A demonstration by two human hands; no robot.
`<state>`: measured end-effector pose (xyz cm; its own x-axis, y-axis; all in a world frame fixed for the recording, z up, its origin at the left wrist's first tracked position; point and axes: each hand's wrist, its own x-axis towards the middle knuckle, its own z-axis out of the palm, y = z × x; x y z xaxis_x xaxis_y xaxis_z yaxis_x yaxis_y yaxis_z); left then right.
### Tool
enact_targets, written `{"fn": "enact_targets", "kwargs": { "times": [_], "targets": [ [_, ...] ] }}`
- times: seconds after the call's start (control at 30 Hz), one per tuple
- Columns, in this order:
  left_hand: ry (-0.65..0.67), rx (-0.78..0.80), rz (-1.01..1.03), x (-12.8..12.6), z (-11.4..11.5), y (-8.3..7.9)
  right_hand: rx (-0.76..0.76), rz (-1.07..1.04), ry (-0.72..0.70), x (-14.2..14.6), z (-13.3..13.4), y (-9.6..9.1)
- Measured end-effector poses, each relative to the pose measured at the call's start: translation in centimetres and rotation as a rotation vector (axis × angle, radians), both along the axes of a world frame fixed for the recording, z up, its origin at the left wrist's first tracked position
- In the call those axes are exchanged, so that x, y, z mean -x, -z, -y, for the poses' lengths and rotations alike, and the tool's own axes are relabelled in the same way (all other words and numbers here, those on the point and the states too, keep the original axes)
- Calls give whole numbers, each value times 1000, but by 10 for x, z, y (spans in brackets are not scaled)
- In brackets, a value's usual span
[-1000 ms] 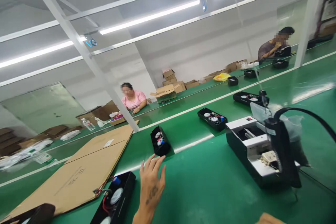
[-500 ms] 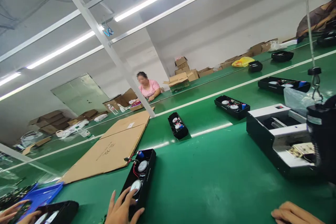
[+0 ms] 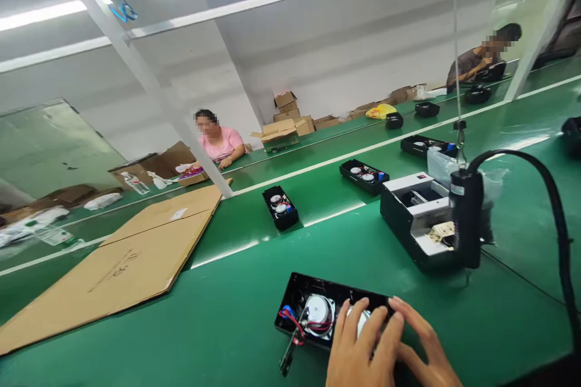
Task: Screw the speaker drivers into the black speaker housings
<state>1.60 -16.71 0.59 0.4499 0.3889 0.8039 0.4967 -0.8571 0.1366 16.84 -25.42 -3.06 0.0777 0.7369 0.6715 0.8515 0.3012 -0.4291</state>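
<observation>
A black speaker housing [image 3: 313, 308] lies on the green bench right in front of me, with a round silver driver and red and blue wires at its left end. My left hand [image 3: 358, 347] rests on top of it, fingers stretched and spread over the second driver. My right hand [image 3: 424, 347] lies beside it over the housing's right end, its fingers flat and touching the left hand's. Neither hand is wrapped round anything.
A black electric screwdriver [image 3: 465, 217] hangs on a cord at the right, over a black-and-white box [image 3: 408, 211]. More speaker housings [image 3: 280, 207] [image 3: 367, 175] sit along the belt. Flat cardboard [image 3: 118, 266] lies at the left. A person in pink [image 3: 220, 142] and another person [image 3: 476, 63] sit across.
My left hand reached out to a housing on the belt and brought it to the bench in front of me. My right hand has come onto it too. The view has swung right.
</observation>
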Motion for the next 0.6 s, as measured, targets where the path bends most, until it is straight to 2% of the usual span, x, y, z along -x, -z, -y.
{"fn": "enact_targets", "kwargs": {
  "times": [0.07, 0.13, 0.2, 0.27, 0.33, 0.4, 0.5, 0.6],
  "targets": [
    [40, -28, -11, 17, 3, -16, -32, 49, 23, 9, -3, -12],
    [75, -10, -116, 47, -4, -36, -23, 95, 8, 4, -8, -29],
    [64, 49, -131, 79, -17, -53, 40, 102, -13, -13, -14, -46],
    [24, 116, -113, 104, -28, -59, 128, 51, 27, -36, -19, -57],
    [-25, 173, -118, 117, -35, -53, 163, -44, 131, -54, -20, -62],
    [-62, 222, -155, 120, -38, -40, 130, -111, 205, -55, -18, -64],
    [-65, 283, -202, 113, -40, -24, 89, -113, 97, -26, -18, -69],
    [-30, 303, -216, 104, -42, -18, 110, -119, -45, 15, -30, -79]
  ]
}}
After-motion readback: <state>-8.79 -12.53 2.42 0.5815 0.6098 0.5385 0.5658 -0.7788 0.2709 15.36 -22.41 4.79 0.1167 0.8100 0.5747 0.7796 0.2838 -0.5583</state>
